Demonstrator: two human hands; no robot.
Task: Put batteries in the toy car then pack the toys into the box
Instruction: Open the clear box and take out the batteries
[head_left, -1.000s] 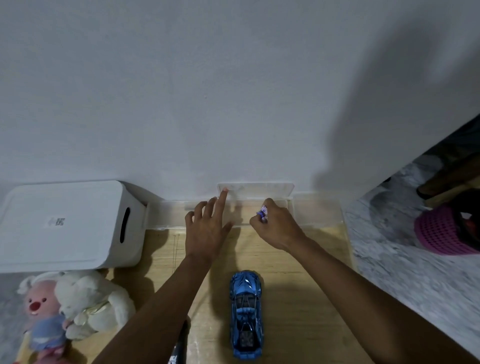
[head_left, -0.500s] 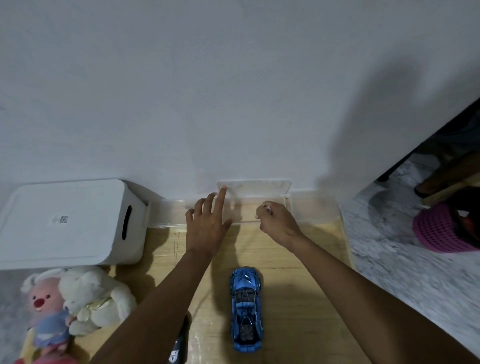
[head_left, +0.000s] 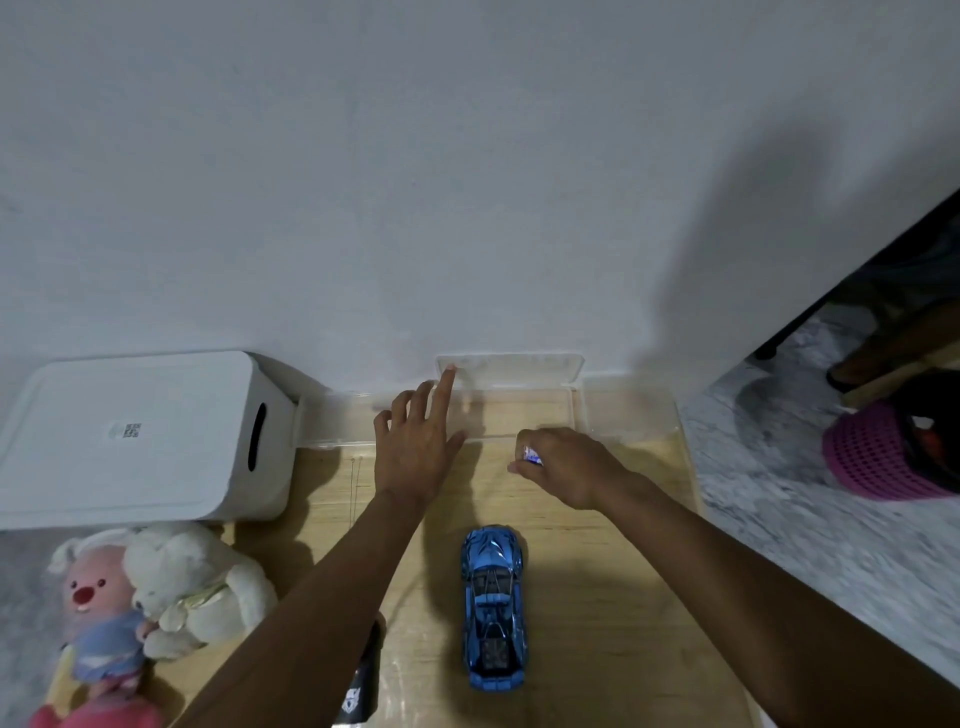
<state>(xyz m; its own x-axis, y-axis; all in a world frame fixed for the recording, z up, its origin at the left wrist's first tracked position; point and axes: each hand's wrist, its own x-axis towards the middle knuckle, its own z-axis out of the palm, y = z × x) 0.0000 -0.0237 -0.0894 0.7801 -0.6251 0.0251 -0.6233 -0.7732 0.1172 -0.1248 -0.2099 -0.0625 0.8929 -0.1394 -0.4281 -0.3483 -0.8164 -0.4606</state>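
Observation:
A shiny blue toy car (head_left: 492, 607) lies on the wooden board, nose pointing away from me. Beyond it, against the wall, a clear plastic case (head_left: 519, 410) stands with its lid (head_left: 511, 368) raised. My left hand (head_left: 418, 441) rests flat on the case's left part, index finger stretched up to the lid's corner. My right hand (head_left: 566, 462) is closed just in front of the case, pinching small batteries with a purple-white label (head_left: 531, 456). A white storage box (head_left: 140, 436) with its lid on sits at the left.
A pink plush (head_left: 93, 618) and a white plush (head_left: 192, 582) lie at the lower left below the box. A dark object (head_left: 363, 680) pokes out under my left forearm. A pink mesh basket (head_left: 878, 457) stands on the marble floor at right. The white wall closes the back.
My right hand has drawn back out of the clear case toward me, the batteries in its fingers. The left hand stays on the case with its finger at the lid.

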